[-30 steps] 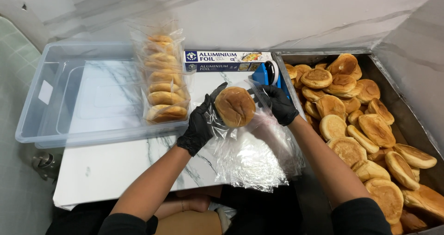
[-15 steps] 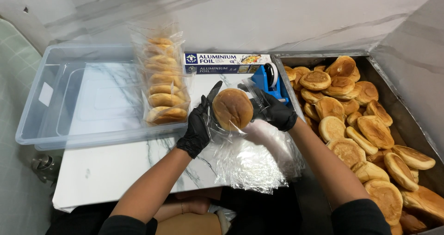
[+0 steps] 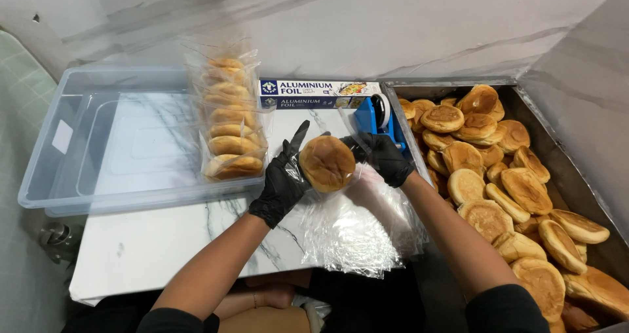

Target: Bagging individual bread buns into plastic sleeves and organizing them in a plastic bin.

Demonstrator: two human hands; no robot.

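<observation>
Our left hand (image 3: 283, 179) and right hand (image 3: 385, 157) both grip one bun (image 3: 327, 163) above the bags (image 3: 357, 231), near the table's (image 3: 164, 241) front edge. The tub (image 3: 98, 143) sits left, the tray (image 3: 563, 153) right.
</observation>
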